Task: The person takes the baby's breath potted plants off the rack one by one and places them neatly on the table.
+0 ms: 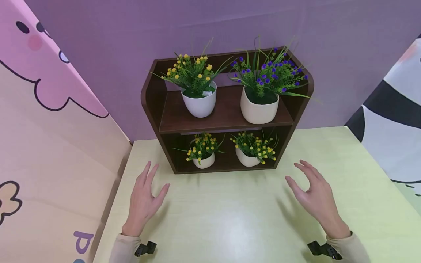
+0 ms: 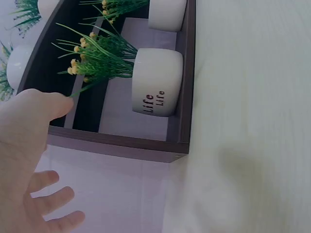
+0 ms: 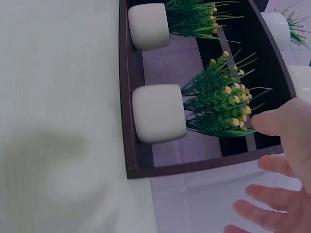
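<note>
A dark brown two-tier shelf (image 1: 227, 128) stands against the back wall. Its upper tier bears a yellow-flowered potted plant (image 1: 199, 104) at left and a purple-flowered one (image 1: 260, 111) at right. Two smaller yellow-flowered plants sit below, a left one (image 1: 204, 160) and a right one (image 1: 247, 157); in the left wrist view, the left white pot (image 2: 158, 80) reads "Life". My left hand (image 1: 143, 201) is held over the table, left of the shelf, thumb spread from the fingers. On the other side my right hand (image 1: 317, 199) hovers likewise. Both hold nothing.
The pale table (image 1: 223, 212) runs in front of the shelf. Behind it hangs a purple backdrop (image 1: 115, 47). A cartoon-printed panel (image 1: 59, 146) borders the table at left, and a black-and-white printed panel (image 1: 391, 120) at right. Each wrist wears a black strap.
</note>
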`<state>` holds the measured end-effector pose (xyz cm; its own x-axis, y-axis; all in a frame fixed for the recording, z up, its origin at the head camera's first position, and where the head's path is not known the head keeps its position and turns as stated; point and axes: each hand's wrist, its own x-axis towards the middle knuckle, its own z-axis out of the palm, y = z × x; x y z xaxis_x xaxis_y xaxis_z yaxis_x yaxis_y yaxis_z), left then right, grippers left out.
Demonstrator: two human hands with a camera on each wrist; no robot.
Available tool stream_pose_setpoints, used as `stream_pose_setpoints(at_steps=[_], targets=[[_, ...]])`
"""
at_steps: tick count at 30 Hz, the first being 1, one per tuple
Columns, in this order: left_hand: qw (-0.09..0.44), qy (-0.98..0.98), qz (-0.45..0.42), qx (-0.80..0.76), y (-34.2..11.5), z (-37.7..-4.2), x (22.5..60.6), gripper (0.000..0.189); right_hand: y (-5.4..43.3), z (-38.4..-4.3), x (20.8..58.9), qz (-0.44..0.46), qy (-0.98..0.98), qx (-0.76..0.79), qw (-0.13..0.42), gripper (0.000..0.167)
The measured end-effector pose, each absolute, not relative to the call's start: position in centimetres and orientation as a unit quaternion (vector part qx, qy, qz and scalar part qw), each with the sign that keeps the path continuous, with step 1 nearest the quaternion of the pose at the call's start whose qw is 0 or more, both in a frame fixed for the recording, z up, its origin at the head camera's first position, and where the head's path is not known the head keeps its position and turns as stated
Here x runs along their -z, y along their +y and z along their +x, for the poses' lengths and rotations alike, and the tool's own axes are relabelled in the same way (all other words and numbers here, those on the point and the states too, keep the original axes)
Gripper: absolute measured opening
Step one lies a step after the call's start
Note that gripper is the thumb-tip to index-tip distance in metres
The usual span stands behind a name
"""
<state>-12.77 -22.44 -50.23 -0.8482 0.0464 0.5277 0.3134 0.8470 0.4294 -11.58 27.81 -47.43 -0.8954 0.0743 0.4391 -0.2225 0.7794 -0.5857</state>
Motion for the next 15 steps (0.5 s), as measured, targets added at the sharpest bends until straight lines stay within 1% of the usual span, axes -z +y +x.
stream_pose_setpoints(at_steps=[6, 11, 15], targets=[[0.265, -0.908, -0.064, 0.319, -21.9, -13.4, 51.0, 0.072, 27.1, -12.1, 48.2, 0.033, -0.904, -0.355, 0.235, 0.045], [0.274, -0.890, -0.046, 0.362, -21.3, -14.2, 51.5, 0.067, 26.6, -12.4, 48.9, 0.015, -0.906, -0.369, 0.207, 0.041], [0.278, -0.875, -0.033, 0.395, -21.0, -14.6, 51.5, 0.065, 26.0, -12.7, 49.4, 0.019, -0.902, -0.391, 0.183, 0.038]])
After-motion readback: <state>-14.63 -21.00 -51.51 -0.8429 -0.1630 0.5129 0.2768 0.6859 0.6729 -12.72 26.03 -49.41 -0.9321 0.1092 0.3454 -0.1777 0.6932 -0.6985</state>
